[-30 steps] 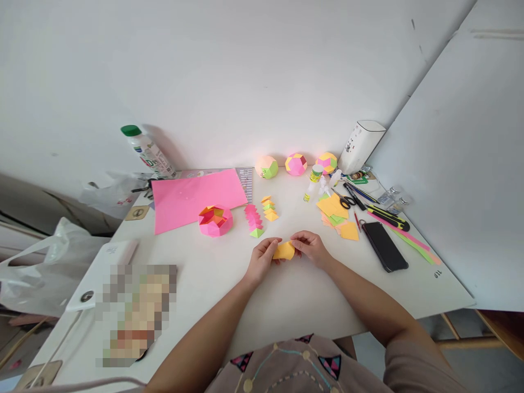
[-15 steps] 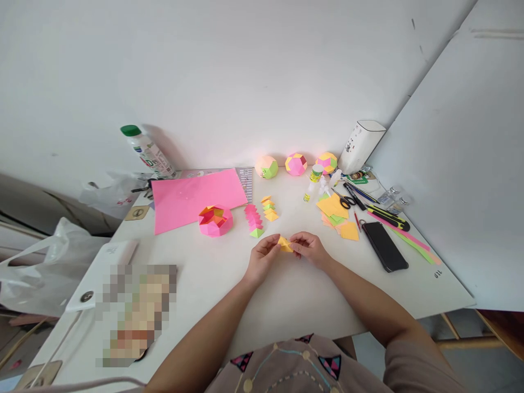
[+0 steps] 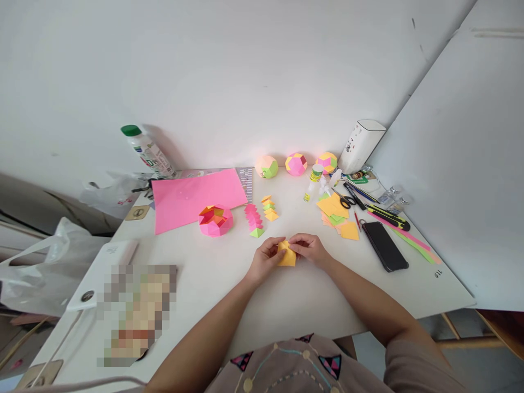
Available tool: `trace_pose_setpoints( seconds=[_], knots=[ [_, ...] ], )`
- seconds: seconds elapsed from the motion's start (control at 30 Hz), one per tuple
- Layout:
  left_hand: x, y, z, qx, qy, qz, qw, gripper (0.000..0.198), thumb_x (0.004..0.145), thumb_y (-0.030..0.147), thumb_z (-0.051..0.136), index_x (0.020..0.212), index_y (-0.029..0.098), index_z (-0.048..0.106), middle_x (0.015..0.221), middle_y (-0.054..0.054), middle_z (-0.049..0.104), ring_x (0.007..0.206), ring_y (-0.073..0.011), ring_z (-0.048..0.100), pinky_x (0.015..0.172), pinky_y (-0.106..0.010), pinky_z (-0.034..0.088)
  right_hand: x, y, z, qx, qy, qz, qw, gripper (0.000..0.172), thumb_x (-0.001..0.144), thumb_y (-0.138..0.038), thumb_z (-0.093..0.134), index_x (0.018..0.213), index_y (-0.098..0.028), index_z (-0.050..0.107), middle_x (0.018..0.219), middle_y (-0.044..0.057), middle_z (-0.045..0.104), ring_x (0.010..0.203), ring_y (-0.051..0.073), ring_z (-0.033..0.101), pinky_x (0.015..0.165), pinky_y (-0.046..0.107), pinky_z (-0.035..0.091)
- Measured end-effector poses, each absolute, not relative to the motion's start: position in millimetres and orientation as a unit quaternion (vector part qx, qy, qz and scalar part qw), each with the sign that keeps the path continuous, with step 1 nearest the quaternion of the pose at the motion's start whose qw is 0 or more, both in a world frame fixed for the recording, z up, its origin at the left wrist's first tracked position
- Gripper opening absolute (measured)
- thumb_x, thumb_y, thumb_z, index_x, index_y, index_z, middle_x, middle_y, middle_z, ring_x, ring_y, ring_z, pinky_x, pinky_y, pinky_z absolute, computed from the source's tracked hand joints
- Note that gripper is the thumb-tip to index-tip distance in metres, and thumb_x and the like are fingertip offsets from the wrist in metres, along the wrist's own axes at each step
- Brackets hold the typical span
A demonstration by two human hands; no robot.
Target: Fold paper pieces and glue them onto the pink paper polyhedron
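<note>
A small folded yellow paper piece (image 3: pixel 286 255) is pinched between both my hands just above the white table (image 3: pixel 286 305). My left hand (image 3: pixel 265 259) grips its left side with fingers curled. My right hand (image 3: pixel 310 248) holds its top right corner with fingertips closed. Just beyond my hands lie rows of folded pink paper units (image 3: pixel 254 218) and yellow-green paper units (image 3: pixel 269 208).
A pink paper bowl (image 3: pixel 215 219) and pink sheet (image 3: pixel 196 196) lie left. Three paper balls (image 3: pixel 296 164) sit by the wall. Loose paper squares (image 3: pixel 336 214), scissors (image 3: pixel 347 200), glue (image 3: pixel 313 180), phone (image 3: pixel 385 245), cutter (image 3: pixel 388 217) are right. A bottle (image 3: pixel 147 153) stands far left.
The yellow piece was turned and refolded between my fingers: it looked wide, then small and narrow, and now shows a flat squarish face. My hands stayed in the same spot.
</note>
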State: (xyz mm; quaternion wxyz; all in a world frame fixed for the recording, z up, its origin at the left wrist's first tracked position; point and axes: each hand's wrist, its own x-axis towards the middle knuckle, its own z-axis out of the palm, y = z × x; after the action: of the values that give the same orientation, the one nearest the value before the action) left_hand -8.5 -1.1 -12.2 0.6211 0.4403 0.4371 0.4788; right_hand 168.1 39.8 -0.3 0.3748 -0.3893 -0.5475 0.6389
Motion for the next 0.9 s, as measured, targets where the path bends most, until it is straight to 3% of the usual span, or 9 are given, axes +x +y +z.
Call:
trace_pose_setpoints(
  seconds=[0.37, 0.9],
  knots=[
    [-8.3, 0.1, -14.2, 0.436, 0.447, 0.483, 0.614, 0.04, 0.072, 0.042, 0.072, 0.105, 0.02, 0.065, 0.088, -0.004, 0.068, 0.079, -0.0168, 0.063, 0.071, -0.03, 0.051, 168.3, 39.2, -0.4, -0.364, -0.573, 0.631, 0.375, 0.017, 0.073, -0.034, 0.073, 0.079, -0.018, 0.069, 0.08, 0.001, 0.064, 0.056, 0.01, 0.056, 0.052, 0.024, 0.048],
    [-7.8, -0.4, -5.3, 0.414, 0.437, 0.495, 0.627, 0.042, 0.068, 0.042, 0.076, 0.101, 0.018, 0.067, 0.087, -0.006, 0.07, 0.079, -0.0183, 0.066, 0.07, -0.032, 0.053, 168.2, 38.9, 2.6, -0.38, -0.555, 0.647, 0.36, 0.021, 0.071, -0.035, 0.074, 0.084, -0.018, 0.071, 0.071, 0.0, 0.065, 0.053, 0.01, 0.056, 0.051, 0.026, 0.048]
  ],
)
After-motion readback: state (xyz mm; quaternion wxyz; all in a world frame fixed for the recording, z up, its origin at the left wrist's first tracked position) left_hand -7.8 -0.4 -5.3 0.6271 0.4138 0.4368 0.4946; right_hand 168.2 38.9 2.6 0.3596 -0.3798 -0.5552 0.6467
